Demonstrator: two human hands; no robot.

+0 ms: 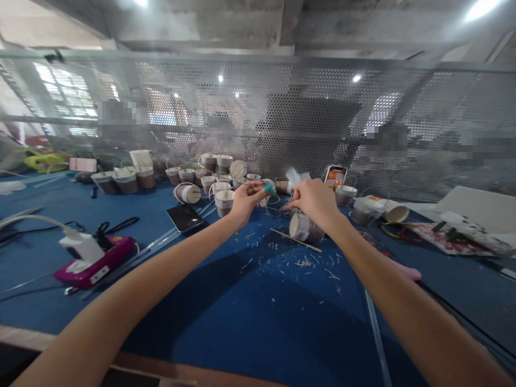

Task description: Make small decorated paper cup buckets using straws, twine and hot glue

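My left hand [245,203], with teal nails, reaches to the middle of the table beside a cluster of small two-tone pots. Thumb and fingers are drawn together in a pinch; anything between them is too small to make out. To its right, my right hand [316,200] is closed with fingertips pointing down at a tangle of thin strands [291,212]. What it grips is hidden. Just under it a small wrapped pot [306,228] lies on its side, its round pale end facing left. A thin wooden stick [296,240] lies in front of that pot.
Light clippings [306,263] litter the blue tabletop [250,322]. Left are a black phone [185,217], a purple power strip [97,263] with a white charger and several pots [126,180]. Right are a lit phone [335,176], a pink-handled tool [405,270] and bags. Behind stands a perforated metal screen [181,107].
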